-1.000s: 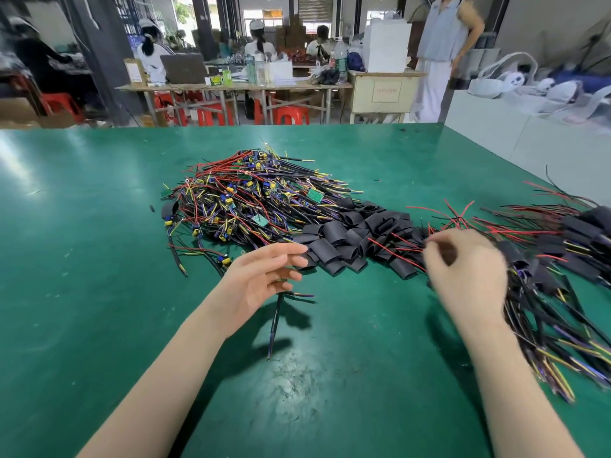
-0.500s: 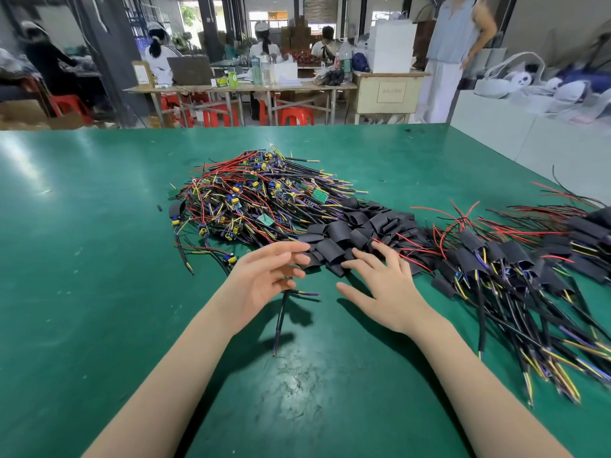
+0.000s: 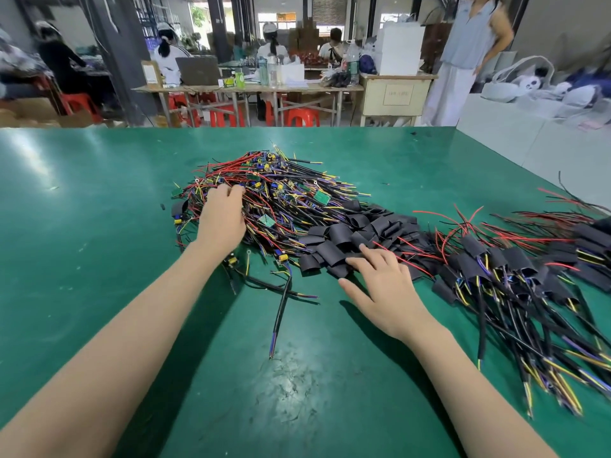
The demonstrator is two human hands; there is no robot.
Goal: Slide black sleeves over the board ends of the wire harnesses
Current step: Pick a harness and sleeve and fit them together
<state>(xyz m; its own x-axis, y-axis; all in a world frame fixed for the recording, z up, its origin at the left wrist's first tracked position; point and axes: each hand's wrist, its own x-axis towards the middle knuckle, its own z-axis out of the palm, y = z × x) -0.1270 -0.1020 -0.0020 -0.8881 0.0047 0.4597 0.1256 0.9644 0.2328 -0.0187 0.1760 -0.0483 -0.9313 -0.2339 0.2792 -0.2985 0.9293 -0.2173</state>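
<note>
Green surface (image 3: 99, 259) carries unsleeved wire harnesses (image 3: 281, 193) at 12 o'clock, where the left hand (image 3: 223, 219) curls fingers into wires; the right hand (image 3: 383, 285) rests straight fingers on loose black sleeves (image 3: 344, 239) at 1 o'clock.

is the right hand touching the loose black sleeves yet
Touching. In the head view the right hand lies with straight fingers on the near edge of the loose black sleeves; no green table shows between them.

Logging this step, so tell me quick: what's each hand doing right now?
Left hand: fingers curled into the unsleeved harness pile; actual grip cannot be told.
Right hand: open, fingers touching loose black sleeves.
</note>
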